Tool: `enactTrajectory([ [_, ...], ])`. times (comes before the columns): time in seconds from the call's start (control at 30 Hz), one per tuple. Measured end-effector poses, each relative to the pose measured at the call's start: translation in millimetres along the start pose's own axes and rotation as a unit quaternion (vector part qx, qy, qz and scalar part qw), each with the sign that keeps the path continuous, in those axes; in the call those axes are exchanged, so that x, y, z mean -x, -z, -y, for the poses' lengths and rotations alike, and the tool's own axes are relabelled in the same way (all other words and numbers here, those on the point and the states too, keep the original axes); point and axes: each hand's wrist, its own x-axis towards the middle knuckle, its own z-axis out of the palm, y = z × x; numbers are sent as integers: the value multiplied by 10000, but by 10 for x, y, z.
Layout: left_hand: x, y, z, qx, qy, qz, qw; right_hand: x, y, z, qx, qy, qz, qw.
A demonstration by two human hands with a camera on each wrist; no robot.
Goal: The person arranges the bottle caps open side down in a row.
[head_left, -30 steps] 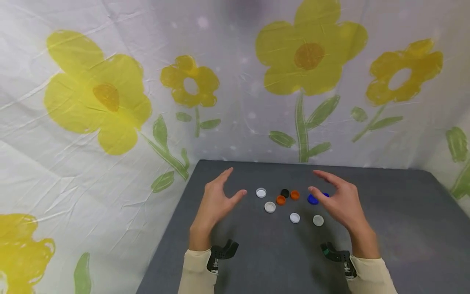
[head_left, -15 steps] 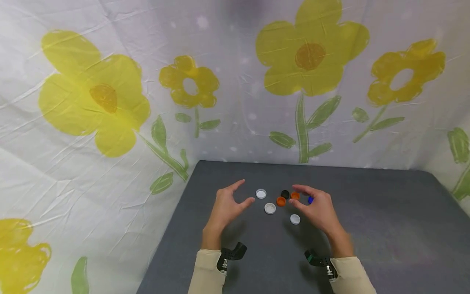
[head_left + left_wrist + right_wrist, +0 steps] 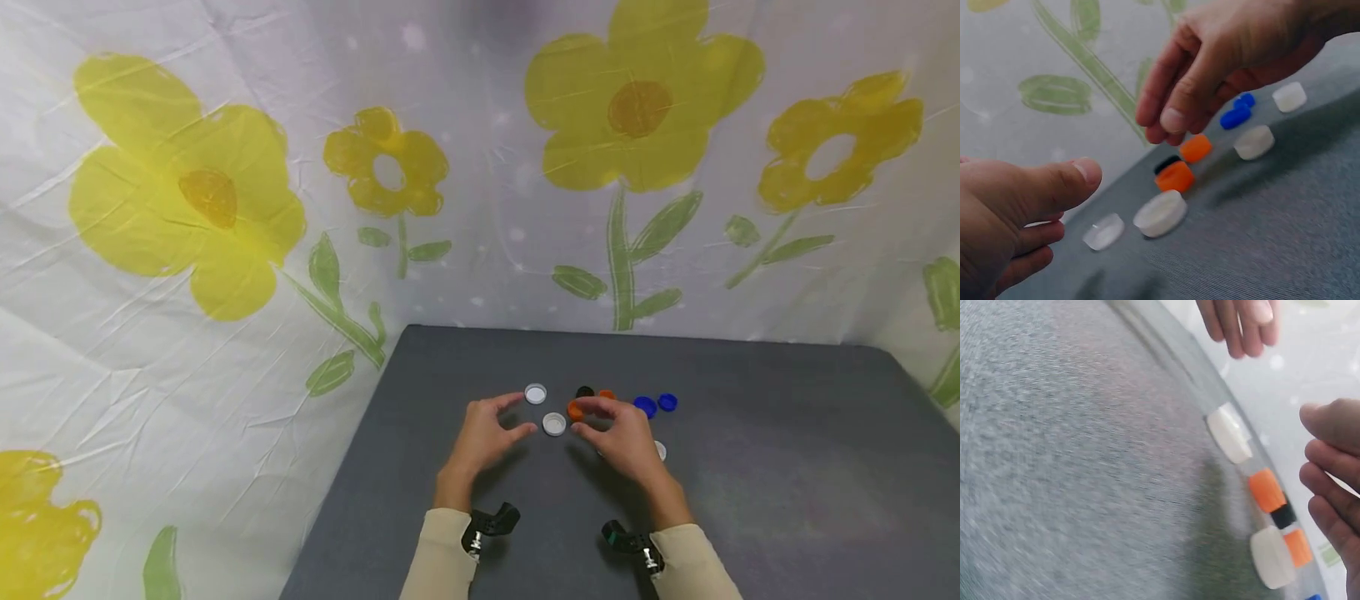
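Note:
My left hand (image 3: 483, 440) hovers over the dark table with fingers extended and thumb apart, holding nothing. Opposite it, my right hand (image 3: 628, 437) is also raised, its fingers bent gently and nothing between them. A white bottle cap (image 3: 554, 424) lies between the two hands. Just beyond the left fingertips is another white cap (image 3: 536, 393). Near the right fingertips, an orange cap (image 3: 575, 411) sits beside a black cap (image 3: 585, 392). The right hand partly covers a second orange cap (image 3: 607, 395) and a whitish cap (image 3: 660, 450). In the left wrist view, the right hand (image 3: 1222, 65) hangs above the caps.
Two blue caps (image 3: 645, 407) lie right of the right hand. A white cap (image 3: 1255, 142) shows in the left wrist view under that hand. The grey table (image 3: 787, 467) ends at a white cloth (image 3: 480, 208) painted with yellow flowers.
Both hands have moved inward, the right one further, from over the blue caps to beside the orange ones. The gap between the hands has narrowed. The caps lie where they were.

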Motion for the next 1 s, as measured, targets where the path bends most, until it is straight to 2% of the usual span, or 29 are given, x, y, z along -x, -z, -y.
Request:
enactTrajectory([
  [0.2,-30,-161,74,-127,-122,120,9998,18,-125,-56,214,-10,34,9998],
  [0.53,-54,-292,113,-298,-113,288,9991,61,-260,-70,436,-183,115,9988],
  [0.6,-70,-321,153,-359,-231,276,9987,58,-281,-76,469,-174,91,9987],
  [0.7,-136,-457,372,-663,-576,148,9960,46,-312,-82,542,-108,43,9985],
  [0.8,-182,-519,442,-879,-794,50,9929,26,-338,-81,592,-29,-45,9982],
  [0.83,-192,-528,442,-840,-814,32,9931,20,-347,-82,616,7,-81,9981],
  [0.93,-169,-460,256,-661,-715,97,9952,7,-376,-85,685,131,-187,9974],
  [1.0,-161,-473,221,-682,-637,102,9956,10,-398,-87,727,177,-251,9969],
])
